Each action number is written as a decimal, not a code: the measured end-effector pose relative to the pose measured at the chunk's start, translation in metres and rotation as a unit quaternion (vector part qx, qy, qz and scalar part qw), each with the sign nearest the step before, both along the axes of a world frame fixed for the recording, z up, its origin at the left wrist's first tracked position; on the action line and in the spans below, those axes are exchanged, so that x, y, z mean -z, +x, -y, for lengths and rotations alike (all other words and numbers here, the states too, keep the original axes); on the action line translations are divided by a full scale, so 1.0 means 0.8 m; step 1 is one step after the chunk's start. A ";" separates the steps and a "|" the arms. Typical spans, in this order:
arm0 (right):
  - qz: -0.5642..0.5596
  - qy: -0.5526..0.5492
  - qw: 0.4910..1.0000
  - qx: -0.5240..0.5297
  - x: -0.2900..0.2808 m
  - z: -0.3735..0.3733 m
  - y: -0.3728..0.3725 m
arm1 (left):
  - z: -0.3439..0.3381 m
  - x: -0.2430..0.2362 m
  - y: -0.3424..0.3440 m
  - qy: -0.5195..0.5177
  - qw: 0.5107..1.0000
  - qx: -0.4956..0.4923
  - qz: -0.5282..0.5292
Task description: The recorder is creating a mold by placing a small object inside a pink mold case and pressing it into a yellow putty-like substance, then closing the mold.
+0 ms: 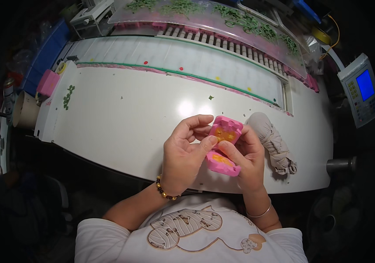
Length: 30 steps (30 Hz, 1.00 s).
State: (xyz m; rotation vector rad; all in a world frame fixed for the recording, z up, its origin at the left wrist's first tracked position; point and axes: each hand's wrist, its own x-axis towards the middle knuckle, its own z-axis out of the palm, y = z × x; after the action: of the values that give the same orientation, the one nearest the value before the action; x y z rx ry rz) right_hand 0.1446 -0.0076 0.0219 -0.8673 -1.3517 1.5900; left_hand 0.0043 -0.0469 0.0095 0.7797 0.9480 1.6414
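Note:
A pink mould-like piece in two parts, with yellow filling in both, is held upright and tilted over the white table. My left hand grips its left side, thumb on the yellow of the upper part and fingers curled behind it. My right hand grips the right side, thumb pressed at the middle where the two parts meet. Just to the right lies a beige wrapped cloth bundle. Small green pieces lie on the table at the left.
The white table has a pale strip with rollers along the back, under a translucent tray of green pieces. A keypad unit with blue screen stands at the right; a pink block, a cardboard tube and blue bins are at the left.

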 end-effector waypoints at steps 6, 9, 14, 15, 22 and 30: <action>0.006 -0.011 1.000 -0.003 -0.004 -0.003 0.007 | -0.003 -0.007 -0.010 0.005 0.998 0.047 -0.028; 0.005 -0.034 0.999 -0.041 -0.007 -0.008 0.010 | -0.003 -0.007 -0.013 -0.005 0.996 0.061 -0.062; 0.005 -0.039 0.998 -0.051 -0.012 -0.013 0.009 | 0.004 -0.013 -0.013 -0.031 0.995 0.081 -0.041; 0.005 -0.039 0.998 -0.051 -0.011 -0.013 0.008 | 0.005 -0.012 -0.011 -0.032 0.995 0.081 -0.041; -0.060 -0.010 0.997 -0.045 -0.003 -0.008 0.006 | 0.009 -0.012 -0.007 -0.009 0.997 0.065 -0.028; -0.056 -0.028 0.997 -0.039 -0.005 -0.004 0.007 | 0.005 -0.012 -0.015 -0.023 0.993 0.108 -0.034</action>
State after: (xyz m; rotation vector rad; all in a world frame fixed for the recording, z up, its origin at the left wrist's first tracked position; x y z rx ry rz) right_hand 0.1502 -0.0044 0.0260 -0.7550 -1.2815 1.7170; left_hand -0.0080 -0.0508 0.0187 0.8807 0.9123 1.4093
